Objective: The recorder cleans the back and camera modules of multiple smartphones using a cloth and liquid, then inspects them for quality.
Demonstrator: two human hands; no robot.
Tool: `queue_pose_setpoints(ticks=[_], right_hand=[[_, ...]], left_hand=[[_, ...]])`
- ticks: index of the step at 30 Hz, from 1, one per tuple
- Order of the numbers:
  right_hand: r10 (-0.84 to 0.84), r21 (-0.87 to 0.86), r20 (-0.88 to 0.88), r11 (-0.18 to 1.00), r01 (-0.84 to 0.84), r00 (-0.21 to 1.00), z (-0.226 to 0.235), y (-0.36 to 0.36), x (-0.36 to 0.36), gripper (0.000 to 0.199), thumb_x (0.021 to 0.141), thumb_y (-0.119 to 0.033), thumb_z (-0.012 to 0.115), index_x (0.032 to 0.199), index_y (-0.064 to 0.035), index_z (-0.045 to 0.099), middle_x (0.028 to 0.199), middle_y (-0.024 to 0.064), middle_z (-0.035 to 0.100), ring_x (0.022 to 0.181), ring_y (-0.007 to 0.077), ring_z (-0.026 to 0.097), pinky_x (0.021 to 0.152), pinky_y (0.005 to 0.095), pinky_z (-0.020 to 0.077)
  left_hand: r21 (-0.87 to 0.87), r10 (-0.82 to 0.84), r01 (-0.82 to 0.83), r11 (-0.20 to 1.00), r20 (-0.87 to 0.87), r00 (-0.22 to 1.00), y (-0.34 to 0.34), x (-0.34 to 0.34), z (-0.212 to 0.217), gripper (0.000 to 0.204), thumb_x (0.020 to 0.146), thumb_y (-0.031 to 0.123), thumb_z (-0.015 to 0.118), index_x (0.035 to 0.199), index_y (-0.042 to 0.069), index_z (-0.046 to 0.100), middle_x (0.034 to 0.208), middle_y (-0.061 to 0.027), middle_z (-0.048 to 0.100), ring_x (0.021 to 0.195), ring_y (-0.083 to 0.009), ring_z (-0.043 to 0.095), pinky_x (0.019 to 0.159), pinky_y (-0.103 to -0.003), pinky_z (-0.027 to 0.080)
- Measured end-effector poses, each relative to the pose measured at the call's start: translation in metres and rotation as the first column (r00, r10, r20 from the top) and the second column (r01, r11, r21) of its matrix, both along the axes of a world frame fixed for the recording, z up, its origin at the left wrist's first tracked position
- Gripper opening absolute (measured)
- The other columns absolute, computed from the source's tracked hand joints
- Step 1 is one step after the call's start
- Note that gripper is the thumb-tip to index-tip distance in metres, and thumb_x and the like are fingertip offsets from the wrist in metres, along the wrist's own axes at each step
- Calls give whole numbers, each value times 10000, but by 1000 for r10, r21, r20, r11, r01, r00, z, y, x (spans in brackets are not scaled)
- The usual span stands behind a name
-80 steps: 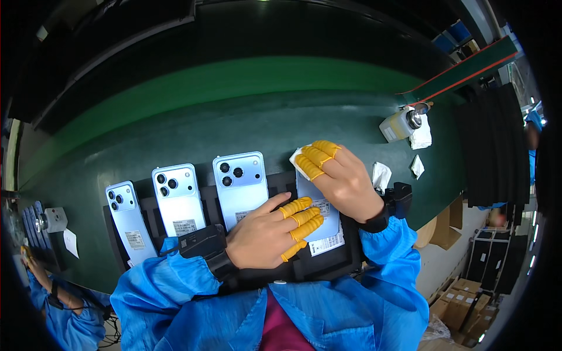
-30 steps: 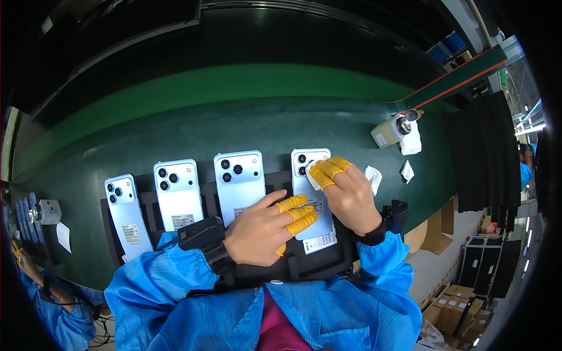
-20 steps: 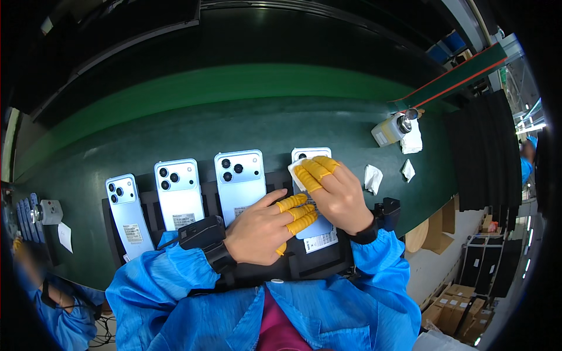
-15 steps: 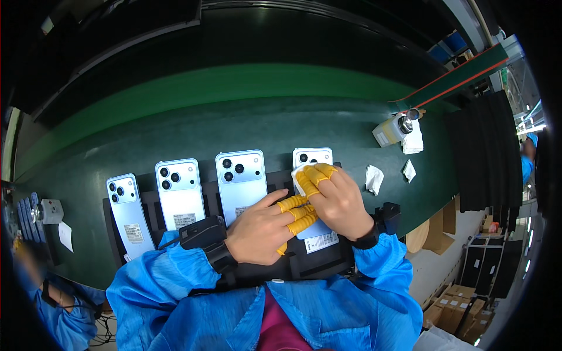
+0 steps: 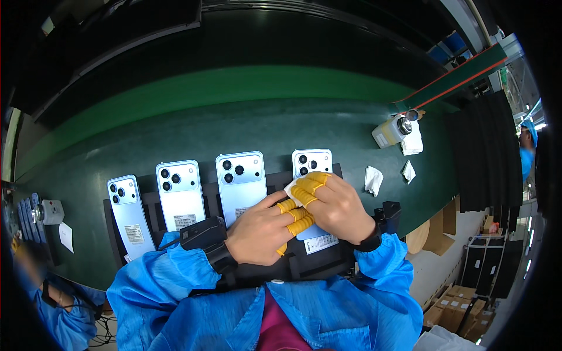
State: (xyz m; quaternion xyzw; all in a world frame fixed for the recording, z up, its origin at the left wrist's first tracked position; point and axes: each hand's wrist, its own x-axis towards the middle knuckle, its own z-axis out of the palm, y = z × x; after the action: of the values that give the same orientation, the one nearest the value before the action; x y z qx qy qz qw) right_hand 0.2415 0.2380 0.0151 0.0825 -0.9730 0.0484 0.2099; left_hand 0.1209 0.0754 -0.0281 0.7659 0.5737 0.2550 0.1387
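Four light-blue smartphones lie camera side up in a row on a black tray. The rightmost phone is under my hands, with a white printed label showing at its near end. My right hand, with yellow finger cots, closes on a white wiping cloth and presses it to this phone's back below the lenses. My left hand, also in yellow cots, lays its stretched fingers over the phone's lower part, thumb apart. To its left are the other phones, the nearest one partly behind that hand.
On the green table, two crumpled white cloths lie to the right. Farther back stand a bottle with a metal top and a stack of white wipes. A co-worker's sleeve shows at lower left, beside a small white box.
My right hand has slid the cloth slightly nearer to me and left, down off the camera area, uncovering more of the lenses. My left hand stays in place.
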Motion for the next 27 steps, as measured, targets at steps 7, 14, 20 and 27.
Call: queue_pose_setpoints(ticks=[7,14,20,27], right_hand=[[0,-24,-86,1000,-2,996,4,9,-16,201,603,-71,639,799,-30,650,845,80,604,832,251,588,756,349,512],[-75,1,47,997,75,996,13,7,-9,151,609,-46,629,758,-23,635,786,94,575,810,269,575,731,361,500],[-110,-220,212,963,157,971,28,6,13,176,527,40,618,698,1,605,739,133,565,757,331,577,664,404,497],[-426,-8,35,904,427,904,31,22,17,144,550,62,618,674,-4,588,693,127,542,693,318,536,625,399,480]], left_hand=[[24,9,-8,1000,-19,1000,1,0,6,577,582,152,635,1149,46,648,926,-85,640,1004,-223,609,1125,-479,275],[51,24,-24,998,10,1000,1,2,4,510,615,141,642,1102,-6,661,1028,-129,640,1094,-235,574,1146,-451,233],[-53,0,1,999,8,1000,1,0,4,552,613,132,630,1155,30,634,1057,-108,632,1115,-233,565,1138,-453,249],[-30,11,-11,999,22,1000,1,2,4,679,639,74,596,1315,87,532,1190,-90,603,1245,-232,491,1127,-451,264]])
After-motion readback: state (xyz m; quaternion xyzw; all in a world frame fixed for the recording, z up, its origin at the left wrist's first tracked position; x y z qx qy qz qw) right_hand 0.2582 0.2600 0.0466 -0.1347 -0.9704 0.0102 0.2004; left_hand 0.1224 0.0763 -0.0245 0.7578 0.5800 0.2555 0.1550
